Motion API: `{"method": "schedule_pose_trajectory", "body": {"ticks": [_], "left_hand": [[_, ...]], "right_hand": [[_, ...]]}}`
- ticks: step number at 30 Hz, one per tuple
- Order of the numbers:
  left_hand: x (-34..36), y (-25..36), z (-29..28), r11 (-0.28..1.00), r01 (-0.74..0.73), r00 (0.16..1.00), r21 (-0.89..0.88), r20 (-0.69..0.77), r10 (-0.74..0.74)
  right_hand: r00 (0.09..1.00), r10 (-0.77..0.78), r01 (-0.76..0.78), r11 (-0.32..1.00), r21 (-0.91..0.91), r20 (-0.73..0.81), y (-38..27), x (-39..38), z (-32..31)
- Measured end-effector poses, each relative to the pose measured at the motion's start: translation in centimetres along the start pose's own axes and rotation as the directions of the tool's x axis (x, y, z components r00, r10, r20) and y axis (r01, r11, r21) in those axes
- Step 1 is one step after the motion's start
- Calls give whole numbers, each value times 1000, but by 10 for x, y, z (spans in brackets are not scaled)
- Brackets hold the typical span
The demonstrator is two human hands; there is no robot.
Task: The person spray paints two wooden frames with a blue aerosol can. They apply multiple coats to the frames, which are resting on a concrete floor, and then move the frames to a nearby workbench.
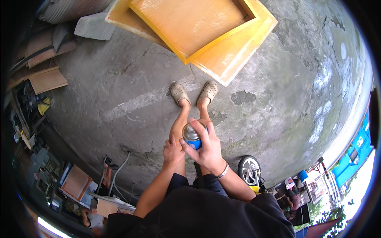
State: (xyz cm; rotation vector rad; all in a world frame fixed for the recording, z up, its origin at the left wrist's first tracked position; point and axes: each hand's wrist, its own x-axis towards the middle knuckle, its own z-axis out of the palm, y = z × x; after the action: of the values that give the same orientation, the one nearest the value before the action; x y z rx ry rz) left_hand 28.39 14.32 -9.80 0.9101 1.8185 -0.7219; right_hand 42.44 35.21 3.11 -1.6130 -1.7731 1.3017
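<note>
Right hand [207, 148] grips spray can [192, 137] (blue body); left hand [173, 152] touches base.

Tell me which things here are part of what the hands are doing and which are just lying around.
In hand:
- spray can, gripped by the right hand, left hand beside its base
- yellow wooden frames on the concrete ahead of the feet

Lying about:
- grey block
- boards at left
- small wheel
</note>
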Motion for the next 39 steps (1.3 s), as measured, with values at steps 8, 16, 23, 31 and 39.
{"method": "schedule_pose_trajectory", "body": {"ticks": [8, 16, 23, 31, 39], "left_hand": [[-4, 10, -5, 999, 19, 1000, 29, 11, -19], [-9, 26, -7, 999, -4, 998, 41, -59, 7], [-11, 40, -10, 1000, 19, 997, 24, -70, -18], [-12, 53, -17, 998, 43, 998, 42, -50, -41], [-14, 52, -8, 998, 40, 997, 55, -61, -37]], "right_hand": [[890, -58, 26, 997, -77, -453, 92, 96, -68], [597, -67, -152, 969, -195, -799, 137, 206, -197], [817, 61, -48, 998, 37, -574, 126, 159, -156], [977, 42, -39, 999, 16, -209, 73, 85, -97], [652, 43, -78, 997, -11, -757, 166, 215, -205]]}}
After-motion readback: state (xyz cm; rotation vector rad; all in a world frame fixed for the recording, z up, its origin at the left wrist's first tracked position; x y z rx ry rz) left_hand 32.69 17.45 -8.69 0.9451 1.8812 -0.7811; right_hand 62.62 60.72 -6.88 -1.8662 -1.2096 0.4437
